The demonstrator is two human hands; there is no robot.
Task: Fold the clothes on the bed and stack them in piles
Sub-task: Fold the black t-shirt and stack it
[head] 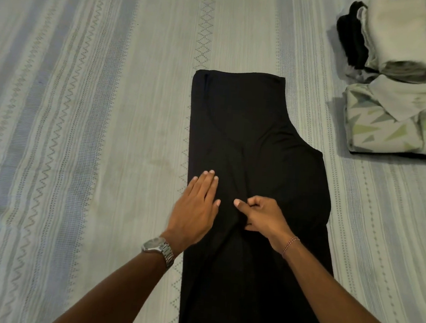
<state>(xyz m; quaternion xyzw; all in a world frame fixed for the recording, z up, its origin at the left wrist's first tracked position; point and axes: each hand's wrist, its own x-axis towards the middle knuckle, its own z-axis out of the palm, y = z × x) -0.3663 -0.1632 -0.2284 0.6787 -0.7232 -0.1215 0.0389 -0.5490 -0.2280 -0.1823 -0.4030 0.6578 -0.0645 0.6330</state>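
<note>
Black garment [254,152], folded lengthwise, flat on striped bed [83,98], frame centre to bottom edge. Left hand [197,206] flat, fingers straight, pressing garment. Right hand [261,214] pinching a fold just beside. Folded piles [398,95], upper right.

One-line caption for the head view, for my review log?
Left hand presses flat on a black garment on the striped bedspread while right hand pinches its fabric; folded piles sit far right.

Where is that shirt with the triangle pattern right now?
The triangle-patterned shirt lies folded at the head view's right edge, on the bedspread, right of the black garment.
</note>
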